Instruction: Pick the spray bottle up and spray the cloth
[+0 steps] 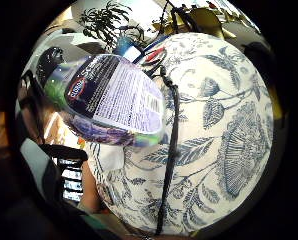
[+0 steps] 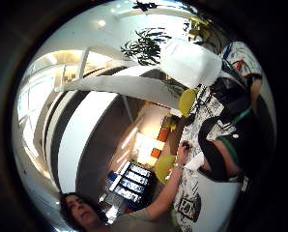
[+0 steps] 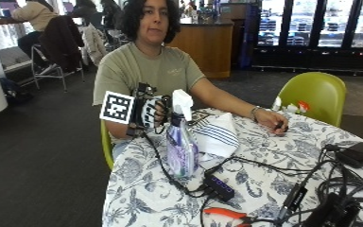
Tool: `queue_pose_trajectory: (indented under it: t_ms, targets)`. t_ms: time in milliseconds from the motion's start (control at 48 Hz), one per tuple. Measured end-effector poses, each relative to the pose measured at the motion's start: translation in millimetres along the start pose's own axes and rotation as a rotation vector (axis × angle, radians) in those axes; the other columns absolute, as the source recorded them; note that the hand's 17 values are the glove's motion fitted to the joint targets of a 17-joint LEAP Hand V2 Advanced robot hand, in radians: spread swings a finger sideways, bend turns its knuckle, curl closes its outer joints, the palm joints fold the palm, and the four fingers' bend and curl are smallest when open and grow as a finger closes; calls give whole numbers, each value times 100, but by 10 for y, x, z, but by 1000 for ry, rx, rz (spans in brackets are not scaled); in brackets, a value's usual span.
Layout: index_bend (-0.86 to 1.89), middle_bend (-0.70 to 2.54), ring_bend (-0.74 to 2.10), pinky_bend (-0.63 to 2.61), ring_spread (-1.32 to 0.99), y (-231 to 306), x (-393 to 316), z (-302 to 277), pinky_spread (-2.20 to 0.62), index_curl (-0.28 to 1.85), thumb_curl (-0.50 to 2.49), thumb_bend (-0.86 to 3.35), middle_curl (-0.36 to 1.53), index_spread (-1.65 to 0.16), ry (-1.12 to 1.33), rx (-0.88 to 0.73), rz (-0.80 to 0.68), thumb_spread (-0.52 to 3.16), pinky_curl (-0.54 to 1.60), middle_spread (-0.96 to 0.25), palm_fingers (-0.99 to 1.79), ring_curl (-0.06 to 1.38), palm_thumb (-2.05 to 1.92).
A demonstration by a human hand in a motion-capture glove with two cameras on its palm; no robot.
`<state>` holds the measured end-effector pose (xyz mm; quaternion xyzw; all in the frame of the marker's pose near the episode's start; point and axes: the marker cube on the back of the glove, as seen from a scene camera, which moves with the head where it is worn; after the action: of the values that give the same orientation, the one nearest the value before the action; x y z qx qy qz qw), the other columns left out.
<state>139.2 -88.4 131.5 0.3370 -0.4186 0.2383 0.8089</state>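
So I've got my black-gloved right hand (image 3: 149, 112) wrapped around the neck of the clear plastic spray bottle with the white trigger head (image 3: 181, 137), fingers curled right below the trigger. The bottle's upright, and I can't tell if its base is on the round table with the blue-and-white floral tablecloth (image 3: 263, 175). The white cloth with dark stripes (image 3: 218, 135) lies just beside it. My bare hand (image 3: 274, 122) rests on the table.
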Motion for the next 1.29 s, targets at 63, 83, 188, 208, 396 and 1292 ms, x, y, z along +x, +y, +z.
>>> queue_pose_trajectory:
  t_ms: [63, 83, 188, 208, 396, 1292]
  targets:
    - [63, 76, 97, 97, -20, 99, 14, -43, -17, 49, 66, 15, 69, -26, 31, -31, -88, 122, 64, -18, 121, 62, 98]
    - [65, 77, 98, 98, -20, 137, 12, -59, -17, 50, 67, 15, 70, -26, 41, -42, -108, 122, 65, -19, 121, 63, 98]
    - [49, 74, 96, 93, -19, 231, -72, -117, -20, 49, 67, 9, 70, -25, 82, -43, -76, 119, 62, -18, 112, 62, 92]
    - [44, 71, 95, 91, -18, 252, -79, -130, -20, 48, 68, 8, 69, -25, 89, -55, -94, 117, 61, -18, 108, 62, 92]
    - [11, 53, 78, 61, -12, 135, -143, -82, -10, 41, 64, -4, 60, -25, 143, -69, -118, 108, 52, -9, 54, 56, 82]
    - [6, 27, 73, 53, -13, -1073, 72, 625, -8, 19, 48, 0, 39, -16, -35, -35, 47, 91, 37, 0, 99, 39, 81]
